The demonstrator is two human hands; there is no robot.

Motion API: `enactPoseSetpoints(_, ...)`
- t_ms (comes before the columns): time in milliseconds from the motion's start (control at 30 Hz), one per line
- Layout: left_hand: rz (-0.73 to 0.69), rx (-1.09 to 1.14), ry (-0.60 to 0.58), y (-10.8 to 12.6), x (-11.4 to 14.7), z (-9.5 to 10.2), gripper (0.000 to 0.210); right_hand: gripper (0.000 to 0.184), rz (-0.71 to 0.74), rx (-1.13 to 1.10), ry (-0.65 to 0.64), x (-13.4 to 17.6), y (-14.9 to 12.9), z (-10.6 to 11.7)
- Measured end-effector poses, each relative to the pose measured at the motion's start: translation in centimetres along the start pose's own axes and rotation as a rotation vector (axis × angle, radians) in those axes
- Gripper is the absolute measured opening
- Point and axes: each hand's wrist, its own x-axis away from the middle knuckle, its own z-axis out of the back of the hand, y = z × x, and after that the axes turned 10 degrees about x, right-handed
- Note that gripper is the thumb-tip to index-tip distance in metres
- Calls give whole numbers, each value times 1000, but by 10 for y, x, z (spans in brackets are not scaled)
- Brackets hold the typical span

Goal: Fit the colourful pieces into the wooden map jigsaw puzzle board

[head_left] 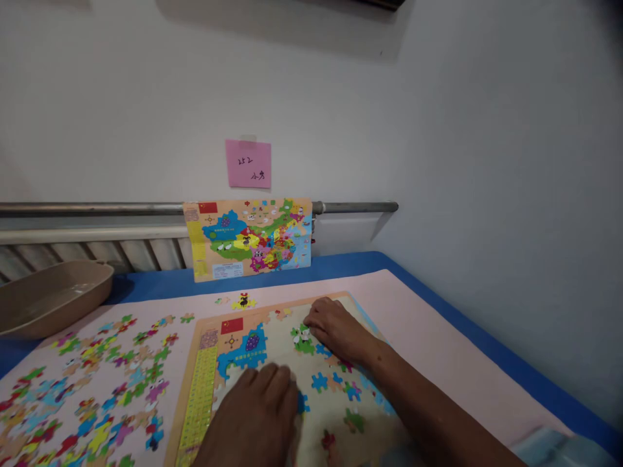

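Pink cloth covers the blue table, and on it lies the puzzle board, its long side running left to right before the person. A finished map picture leans on the wall behind, and a tan tray sits far left. Loose pieces are scattered just left of the board. The right hand rests flat on the board's far part, fingers spread, fingertips touching a green piece just to its left. The left hand presses flat on the board's near part, holding nothing, and is nearer the loose pieces.
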Motion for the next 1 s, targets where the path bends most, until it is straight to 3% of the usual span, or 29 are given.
enactPoseSetpoints(33,114,-59,-39,-3,-14,7,36,14,2,-3,1,0,0,0)
enactPoseSetpoints(67,142,-85,-79,-4,-27,13,44,14,4,-7,2,0,0,1)
enactPoseSetpoints(233,154,-75,-93,-1,-61,20,46,12,13,-26,6,1,-1,2)
enactPoseSetpoints(533,173,-53,1,-2,-69,17,39,6,-2,-47,-12,0,-3,2)
enactPoseSetpoints(1000,167,-53,-5,-6,-70,14,32,10,-9,-19,-15,-4,-3,2)
